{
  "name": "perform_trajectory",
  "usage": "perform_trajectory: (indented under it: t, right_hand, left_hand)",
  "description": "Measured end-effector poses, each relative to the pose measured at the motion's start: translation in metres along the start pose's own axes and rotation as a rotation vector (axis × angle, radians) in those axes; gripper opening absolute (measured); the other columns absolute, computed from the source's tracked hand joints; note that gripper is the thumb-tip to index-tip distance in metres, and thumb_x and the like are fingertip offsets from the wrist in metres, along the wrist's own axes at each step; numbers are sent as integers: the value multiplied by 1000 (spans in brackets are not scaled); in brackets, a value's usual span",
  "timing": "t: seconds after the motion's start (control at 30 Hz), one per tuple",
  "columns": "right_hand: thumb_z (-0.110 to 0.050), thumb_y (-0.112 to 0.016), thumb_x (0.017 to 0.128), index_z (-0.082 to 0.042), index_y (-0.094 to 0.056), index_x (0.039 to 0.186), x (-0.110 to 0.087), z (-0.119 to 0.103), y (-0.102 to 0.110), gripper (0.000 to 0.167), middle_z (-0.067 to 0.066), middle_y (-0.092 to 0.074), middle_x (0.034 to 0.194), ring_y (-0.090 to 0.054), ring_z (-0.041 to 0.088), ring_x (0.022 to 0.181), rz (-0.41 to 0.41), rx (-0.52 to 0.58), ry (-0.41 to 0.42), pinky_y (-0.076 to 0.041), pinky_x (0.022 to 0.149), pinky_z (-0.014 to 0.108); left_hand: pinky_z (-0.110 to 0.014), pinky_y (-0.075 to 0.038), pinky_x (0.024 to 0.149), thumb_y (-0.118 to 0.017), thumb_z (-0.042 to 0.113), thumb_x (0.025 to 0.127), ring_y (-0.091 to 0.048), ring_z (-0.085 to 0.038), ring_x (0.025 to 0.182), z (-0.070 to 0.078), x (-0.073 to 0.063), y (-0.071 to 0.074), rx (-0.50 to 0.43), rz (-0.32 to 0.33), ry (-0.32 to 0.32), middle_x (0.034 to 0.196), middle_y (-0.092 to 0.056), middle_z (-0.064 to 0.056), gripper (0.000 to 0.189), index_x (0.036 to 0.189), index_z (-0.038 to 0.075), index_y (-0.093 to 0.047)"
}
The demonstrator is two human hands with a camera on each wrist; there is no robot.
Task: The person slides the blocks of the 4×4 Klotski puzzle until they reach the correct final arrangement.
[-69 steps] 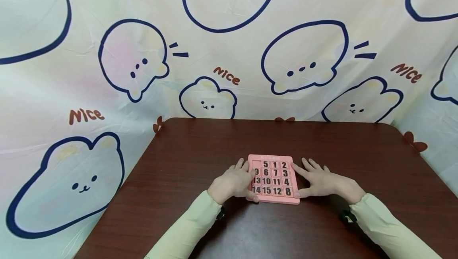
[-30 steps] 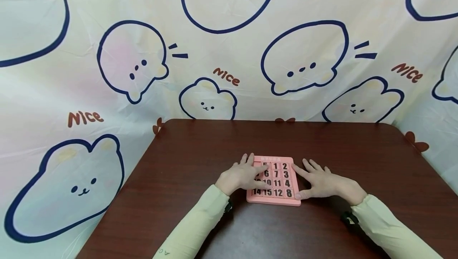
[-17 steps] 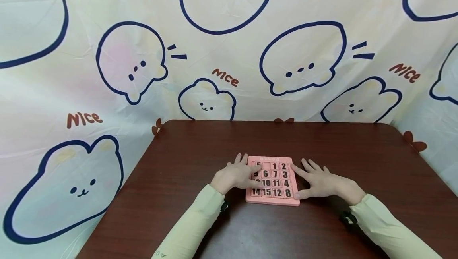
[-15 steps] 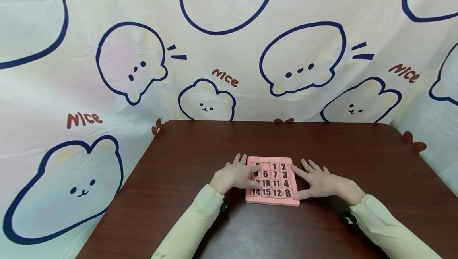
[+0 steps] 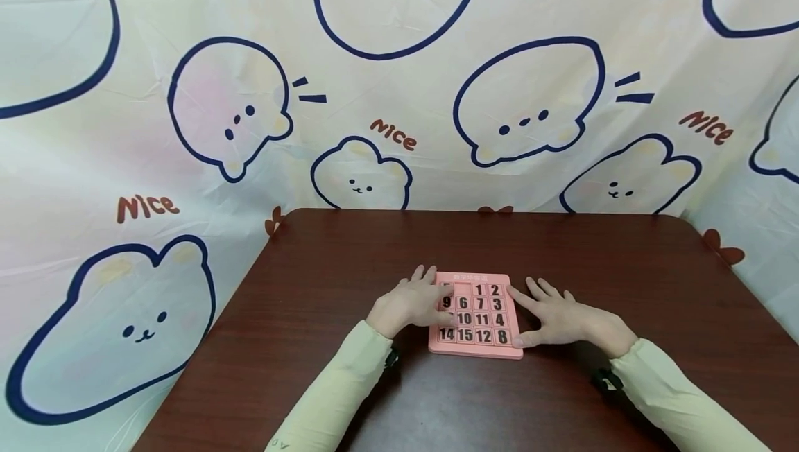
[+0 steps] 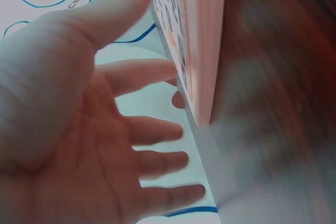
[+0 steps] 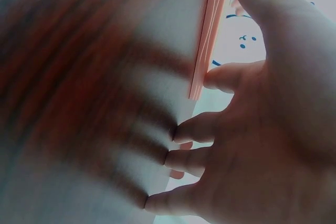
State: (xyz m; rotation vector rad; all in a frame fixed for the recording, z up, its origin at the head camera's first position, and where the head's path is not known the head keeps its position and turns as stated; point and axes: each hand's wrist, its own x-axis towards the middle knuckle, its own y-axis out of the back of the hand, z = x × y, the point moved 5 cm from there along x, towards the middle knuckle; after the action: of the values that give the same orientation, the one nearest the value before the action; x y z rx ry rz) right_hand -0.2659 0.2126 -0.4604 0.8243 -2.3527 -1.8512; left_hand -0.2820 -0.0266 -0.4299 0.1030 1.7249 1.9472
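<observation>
A pink sliding number puzzle (image 5: 476, 351) lies flat on the table, its black-numbered tiles facing up. In its top row the second slot is vacant, with the 1 and 2 tiles to its right. My left hand (image 5: 406, 305) reaches over the puzzle's left side, index fingertip at the top-left tile, thumb lower over the third row, partly hiding the left column. The other left fingers spread past the frame (image 6: 202, 66), as the left wrist view shows. My right hand (image 5: 560, 318) rests along the right edge, index fingertip and thumb touching the frame, its remaining fingers splayed on the table.
The dark brown wooden table (image 5: 349, 251) has rounded far corners. A pale cloth (image 5: 431, 84) with cartoon bear drawings hangs behind it and along both sides. Bands (image 5: 608, 379) sit on both wrists over light green sleeves.
The 5 tile has slid left into the top-left corner, leaving the second slot vacant. My left hand moved in over the tiles, then drew back left. The right hand stayed in place.
</observation>
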Motion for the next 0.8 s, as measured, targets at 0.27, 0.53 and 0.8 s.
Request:
perform_trajectory:
  t: [0.27,0.53,0.8]
  right_hand:
    - [-76,-61,76,-16,-24,157,-2,0,1,107,34,-18,157,-14,56,145,16,-20,17,-18,101,81]
    - [-75,-62,77,-15,-24,157,-3,-2,3,106,35,-17,157,-13,56,144,8,-4,21,-16,100,82]
    - [-74,-62,78,-16,-23,157,-3,-1,3,105,34,-15,158,-10,56,145,-8,14,17,-14,101,82]
  left_hand:
    - [-52,-22,121,-58,60,90,-7,-33,154,27,7,4,-15,24,-77,166,-14,-12,71,152,32,-37]
    - [-50,-20,122,-54,63,91,-6,-33,154,35,16,-3,23,18,-92,166,-13,-12,71,153,35,-33]
    - [-50,-16,123,-52,66,91,-1,-30,155,40,20,-14,50,-41,-65,167,-9,-9,69,152,42,-30]
